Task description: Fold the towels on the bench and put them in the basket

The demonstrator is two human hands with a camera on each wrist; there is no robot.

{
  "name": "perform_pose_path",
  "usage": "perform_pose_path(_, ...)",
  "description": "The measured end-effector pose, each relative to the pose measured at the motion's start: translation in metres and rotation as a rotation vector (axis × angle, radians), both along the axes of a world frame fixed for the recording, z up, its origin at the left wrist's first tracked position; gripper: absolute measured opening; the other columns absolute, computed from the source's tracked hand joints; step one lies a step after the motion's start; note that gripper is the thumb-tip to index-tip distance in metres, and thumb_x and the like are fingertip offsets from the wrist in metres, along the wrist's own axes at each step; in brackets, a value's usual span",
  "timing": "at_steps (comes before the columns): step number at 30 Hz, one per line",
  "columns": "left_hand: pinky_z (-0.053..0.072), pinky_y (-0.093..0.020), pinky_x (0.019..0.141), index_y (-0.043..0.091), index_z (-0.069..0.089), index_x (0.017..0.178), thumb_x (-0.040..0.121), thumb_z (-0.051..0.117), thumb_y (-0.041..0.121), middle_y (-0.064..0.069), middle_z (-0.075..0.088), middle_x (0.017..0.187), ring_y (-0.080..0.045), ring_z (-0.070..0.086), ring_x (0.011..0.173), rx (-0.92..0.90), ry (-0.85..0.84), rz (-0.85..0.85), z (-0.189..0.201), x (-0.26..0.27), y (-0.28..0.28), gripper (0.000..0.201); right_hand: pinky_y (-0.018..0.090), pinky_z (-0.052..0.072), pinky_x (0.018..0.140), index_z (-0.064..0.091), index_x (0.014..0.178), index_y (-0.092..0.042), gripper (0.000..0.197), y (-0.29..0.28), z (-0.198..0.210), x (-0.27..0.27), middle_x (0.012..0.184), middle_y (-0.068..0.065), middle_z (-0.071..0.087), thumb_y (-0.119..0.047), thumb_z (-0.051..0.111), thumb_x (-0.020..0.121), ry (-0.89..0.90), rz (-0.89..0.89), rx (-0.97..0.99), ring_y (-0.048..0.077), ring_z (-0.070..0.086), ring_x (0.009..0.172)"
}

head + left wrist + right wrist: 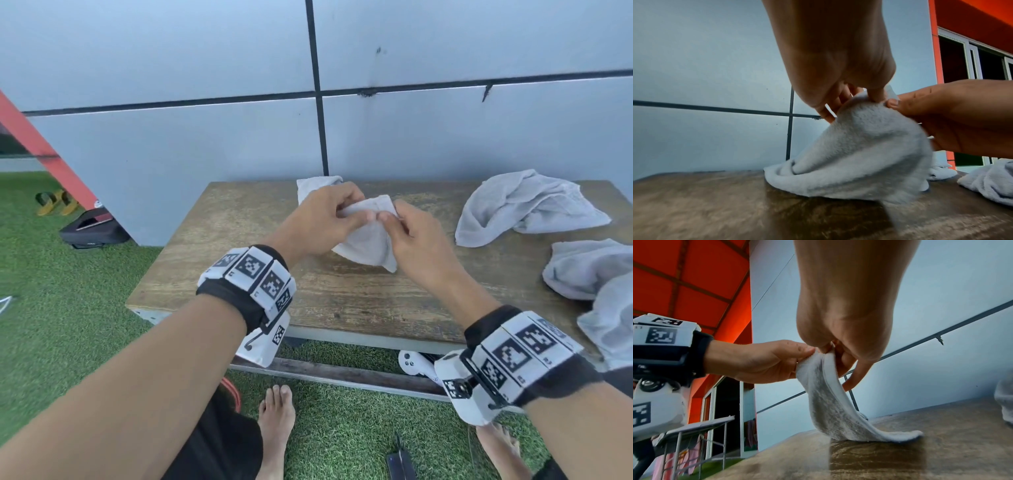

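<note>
A small white towel is lifted over the middle of the wooden bench, its lower edge resting on the wood. My left hand pinches its raised top edge from the left. My right hand pinches the same edge right beside it, thumbs almost touching. The left hand and right hand each show in the other wrist view. Another white towel lies behind the hands at the bench's back edge. No basket is in view.
Two crumpled white towels lie at the bench's right end, one at the back and one at the edge. A grey tiled wall stands right behind the bench. Below are green turf, my bare feet, a white controller.
</note>
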State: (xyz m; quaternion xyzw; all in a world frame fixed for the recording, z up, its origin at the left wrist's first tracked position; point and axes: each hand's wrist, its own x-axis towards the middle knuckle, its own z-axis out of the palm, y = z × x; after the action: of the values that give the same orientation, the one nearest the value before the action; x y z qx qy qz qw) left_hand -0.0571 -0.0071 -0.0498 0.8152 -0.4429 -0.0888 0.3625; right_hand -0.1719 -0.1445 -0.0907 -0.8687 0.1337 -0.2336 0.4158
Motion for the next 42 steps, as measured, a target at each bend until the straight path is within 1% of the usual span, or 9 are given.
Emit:
perform_pose_path(5, 0.026, -0.019, 0.051, 0.015, 0.035, 0.059, 0.092, 0.068, 0.028, 0.004, 0.035, 0.062, -0.006, 0.032, 0.051, 0.193, -0.092, 0.087, -0.004, 0.019, 0.010, 0.048, 0.022, 0.024, 0.050, 0.043, 0.073, -0.011, 0.036, -0.001, 0.008, 0.002, 0.064, -0.003, 0.039, -0.028, 0.048, 0.104, -0.022, -0.043, 0.103, 0.007, 0.031, 0.054)
perform_pose_path(10, 0.038, -0.024, 0.082, 0.021, 0.053, 0.107, 0.089, 0.064, 0.027, 0.002, 0.044, 0.109, -0.016, 0.042, 0.103, -0.117, -0.203, 0.419, -0.018, 0.010, 0.021, 0.023, 0.048, 0.060, 0.066, 0.057, 0.090, -0.004, 0.034, 0.001, 0.008, 0.003, 0.080, 0.007, 0.064, -0.032, 0.045, 0.106, 0.053, -0.045, 0.391, 0.016, 0.064, 0.069)
perform_pose_path(16, 0.042, -0.028, 0.058, 0.015, 0.050, 0.103, 0.082, 0.077, 0.032, -0.002, 0.061, 0.089, -0.014, 0.053, 0.068, -0.116, 0.003, 0.127, -0.041, -0.026, 0.017, 0.038, 0.041, 0.059, 0.086, 0.065, 0.106, -0.006, 0.020, 0.019, 0.021, -0.002, 0.101, 0.014, 0.077, -0.017, 0.048, 0.106, -0.024, 0.157, 0.826, 0.029, 0.075, 0.096)
perform_pose_path(19, 0.037, -0.018, 0.057, 0.015, 0.060, 0.093, 0.092, 0.061, 0.013, 0.006, 0.059, 0.076, -0.003, 0.050, 0.063, -0.211, 0.049, 0.166, -0.041, -0.029, 0.012, 0.003, 0.038, 0.053, 0.098, 0.070, 0.110, -0.012, 0.019, 0.017, 0.016, -0.002, 0.110, 0.004, 0.076, -0.021, 0.057, 0.100, 0.007, 0.175, 0.675, 0.018, 0.071, 0.106)
perform_pose_path(25, 0.033, -0.020, 0.055, 0.019, 0.060, 0.081, 0.094, 0.048, 0.003, 0.006, 0.056, 0.066, -0.002, 0.043, 0.054, -0.184, 0.046, 0.105, -0.027, -0.028, 0.004, 0.024, 0.022, 0.035, 0.100, 0.042, 0.137, -0.037, 0.064, 0.008, 0.015, -0.007, 0.132, -0.005, 0.042, -0.004, 0.061, 0.085, -0.064, 0.052, 0.028, 0.011, 0.043, 0.119)
perform_pose_path(28, 0.035, -0.021, 0.054, 0.032, 0.056, 0.074, 0.092, 0.049, 0.004, 0.009, 0.056, 0.064, -0.003, 0.045, 0.055, -0.139, -0.011, 0.061, -0.024, -0.025, 0.001, 0.033, 0.016, 0.027, 0.089, 0.065, 0.114, -0.033, 0.030, 0.003, 0.008, -0.005, 0.117, -0.005, 0.054, -0.018, 0.064, 0.089, -0.035, 0.013, -0.256, 0.018, 0.045, 0.110)
perform_pose_path(33, 0.041, -0.034, 0.054, 0.015, 0.059, 0.076, 0.088, 0.049, 0.015, 0.002, 0.057, 0.068, -0.025, 0.054, 0.065, 0.032, -0.207, 0.299, -0.035, 0.001, 0.008, 0.016, 0.030, 0.031, 0.060, 0.061, 0.084, -0.016, 0.013, -0.015, 0.017, -0.013, 0.069, -0.006, 0.057, -0.011, 0.057, 0.095, -0.123, -0.175, -0.141, 0.018, 0.050, 0.067)
perform_pose_path(39, 0.029, -0.014, 0.041, 0.010, 0.063, 0.073, 0.094, 0.051, 0.008, 0.004, 0.053, 0.058, -0.010, 0.042, 0.049, -0.087, -0.139, 0.421, -0.024, 0.020, 0.029, 0.025, 0.031, 0.034, 0.065, 0.059, 0.095, -0.008, 0.016, -0.050, 0.014, -0.023, 0.086, 0.002, 0.059, -0.022, 0.053, 0.098, -0.033, -0.451, 0.018, 0.023, 0.055, 0.082)
perform_pose_path(42, 0.030, -0.020, 0.049, 0.006, 0.060, 0.074, 0.093, 0.053, 0.008, 0.002, 0.051, 0.061, -0.008, 0.040, 0.052, -0.107, -0.091, 0.277, -0.011, 0.009, 0.017, 0.020, 0.039, 0.045, 0.096, 0.057, 0.121, -0.018, 0.036, -0.045, 0.001, -0.022, 0.119, 0.001, 0.061, -0.024, 0.061, 0.086, 0.029, -0.362, -0.059, 0.024, 0.054, 0.116)
